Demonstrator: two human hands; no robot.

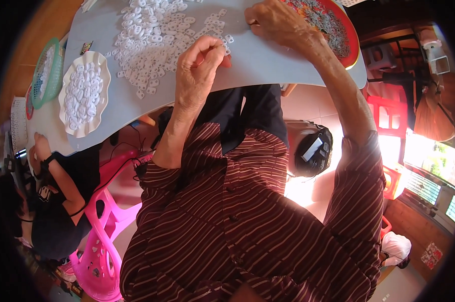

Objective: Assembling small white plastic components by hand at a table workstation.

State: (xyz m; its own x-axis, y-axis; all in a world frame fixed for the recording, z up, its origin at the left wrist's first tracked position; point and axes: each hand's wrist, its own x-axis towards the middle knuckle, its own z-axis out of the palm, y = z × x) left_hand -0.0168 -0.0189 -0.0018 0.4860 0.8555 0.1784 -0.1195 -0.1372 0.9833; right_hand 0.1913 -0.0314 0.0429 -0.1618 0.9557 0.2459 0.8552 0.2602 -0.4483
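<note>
hands [199, 70]: 2 | scalloped dish [100, 68]: 1 | green basket [56, 60]: 1 | red tray [352, 38]: 1

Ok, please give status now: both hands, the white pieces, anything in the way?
Left hand pinched shut on a small white piece. Right hand fingertips down at table edge, contents unclear. White pieces heaped on grey table. Nothing blocking.

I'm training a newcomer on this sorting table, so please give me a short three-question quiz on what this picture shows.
1. True or false: the white scalloped dish holds small white ring pieces.
2. Which hand rests by the red tray? A) left hand B) right hand C) neither
3. Fill in: the loose pile of white pieces lies on a pale ____ table.

Key:
1. True.
2. B: the right hand lies at the tray's edge; the left hand is pinched shut near the pile, what its grip holds is hidden.
3. Grey.
</note>
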